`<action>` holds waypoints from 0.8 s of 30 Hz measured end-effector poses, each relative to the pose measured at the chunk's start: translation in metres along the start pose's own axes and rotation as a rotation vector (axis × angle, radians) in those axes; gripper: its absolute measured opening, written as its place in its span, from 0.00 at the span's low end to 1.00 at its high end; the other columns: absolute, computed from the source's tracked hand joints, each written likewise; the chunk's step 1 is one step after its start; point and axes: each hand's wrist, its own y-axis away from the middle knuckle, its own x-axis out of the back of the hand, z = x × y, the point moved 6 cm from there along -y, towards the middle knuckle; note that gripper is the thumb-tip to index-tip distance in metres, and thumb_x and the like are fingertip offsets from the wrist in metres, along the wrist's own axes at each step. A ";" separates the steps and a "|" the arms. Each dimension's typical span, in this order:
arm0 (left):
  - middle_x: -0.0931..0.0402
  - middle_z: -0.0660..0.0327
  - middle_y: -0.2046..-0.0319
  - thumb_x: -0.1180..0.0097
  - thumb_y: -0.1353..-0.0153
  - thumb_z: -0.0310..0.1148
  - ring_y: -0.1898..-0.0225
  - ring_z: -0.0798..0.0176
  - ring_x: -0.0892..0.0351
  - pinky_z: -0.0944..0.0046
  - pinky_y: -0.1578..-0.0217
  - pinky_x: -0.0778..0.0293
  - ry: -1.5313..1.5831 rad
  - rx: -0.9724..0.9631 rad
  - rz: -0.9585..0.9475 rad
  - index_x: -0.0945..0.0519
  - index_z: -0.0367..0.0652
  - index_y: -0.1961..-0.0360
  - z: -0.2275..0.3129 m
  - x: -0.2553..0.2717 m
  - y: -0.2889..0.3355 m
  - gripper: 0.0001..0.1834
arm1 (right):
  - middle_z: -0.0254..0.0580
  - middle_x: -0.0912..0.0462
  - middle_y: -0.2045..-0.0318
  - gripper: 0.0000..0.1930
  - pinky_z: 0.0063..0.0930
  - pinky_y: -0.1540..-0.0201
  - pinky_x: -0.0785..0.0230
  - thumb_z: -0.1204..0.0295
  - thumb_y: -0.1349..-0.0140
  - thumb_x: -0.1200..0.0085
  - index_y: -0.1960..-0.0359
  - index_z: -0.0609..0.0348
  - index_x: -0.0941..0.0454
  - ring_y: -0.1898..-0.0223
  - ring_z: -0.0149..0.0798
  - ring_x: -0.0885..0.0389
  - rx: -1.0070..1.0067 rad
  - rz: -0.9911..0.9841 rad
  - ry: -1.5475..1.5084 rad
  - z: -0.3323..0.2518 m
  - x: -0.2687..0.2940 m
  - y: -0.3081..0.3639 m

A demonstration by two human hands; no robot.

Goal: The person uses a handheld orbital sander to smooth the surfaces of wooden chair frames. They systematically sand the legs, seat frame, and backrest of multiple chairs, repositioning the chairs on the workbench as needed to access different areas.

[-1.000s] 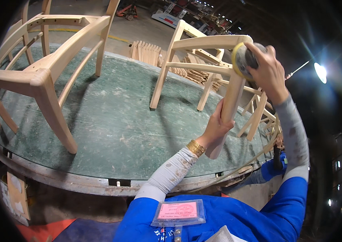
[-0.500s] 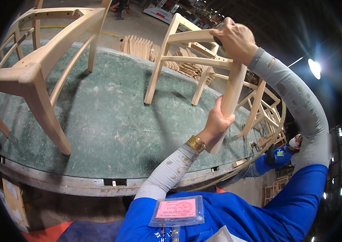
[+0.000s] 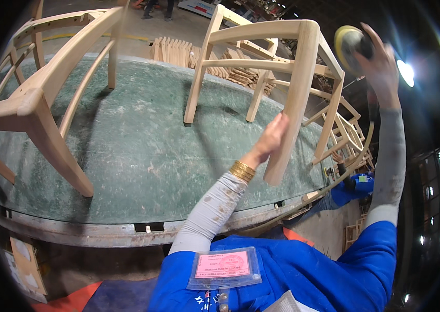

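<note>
A pale wooden chair frame (image 3: 261, 32) stands on the green-topped table, with one thick leg (image 3: 296, 104) slanting down toward me. My left hand (image 3: 271, 137) rests against the left side of this leg, fingers stretched along it and slightly blurred. Up at the right, apart from the frame, my right hand (image 3: 383, 70) grips a round, hand-held sander (image 3: 352, 48) with a dark body and yellowish rim. Its hose (image 3: 369, 136) curves down behind the arm.
A second wooden chair frame (image 3: 48, 88) stands at the left of the green tabletop (image 3: 137, 156). Wooden parts (image 3: 173, 52) are stacked beyond the far edge. More chair frames (image 3: 352, 132) and a person in blue (image 3: 347, 191) are at the right.
My right hand has lifted the sander off the top corner of the chair frame and moved right. My left hand has loosened its wrap around the leg and shifted slightly up and left.
</note>
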 end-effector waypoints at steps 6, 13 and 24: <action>0.39 0.56 0.40 0.82 0.45 0.74 0.42 0.60 0.37 0.59 0.41 0.41 0.358 0.186 -0.152 0.49 0.38 0.34 -0.001 -0.009 0.003 0.53 | 0.55 0.22 0.58 0.39 0.38 0.53 0.29 0.69 0.64 0.33 0.43 0.50 0.33 0.57 0.51 0.22 -0.386 -0.295 -0.442 0.105 -0.093 0.190; 0.39 0.56 0.41 0.82 0.47 0.76 0.41 0.60 0.38 0.59 0.41 0.41 0.557 0.230 -0.159 0.45 0.37 0.35 0.003 -0.001 0.004 0.55 | 0.54 0.23 0.53 0.38 0.36 0.50 0.31 0.67 0.67 0.30 0.47 0.56 0.30 0.52 0.46 0.23 -0.400 -1.157 -0.756 -0.066 -0.212 0.392; 0.39 0.59 0.44 0.40 0.46 0.36 0.42 0.66 0.39 0.65 0.42 0.41 0.035 0.107 -0.088 0.52 0.38 0.34 -0.004 -0.001 0.020 0.44 | 0.56 0.28 0.63 0.38 0.40 0.55 0.30 0.66 0.63 0.33 0.44 0.46 0.32 0.58 0.55 0.24 -0.585 -0.662 -0.635 -0.017 -0.216 0.358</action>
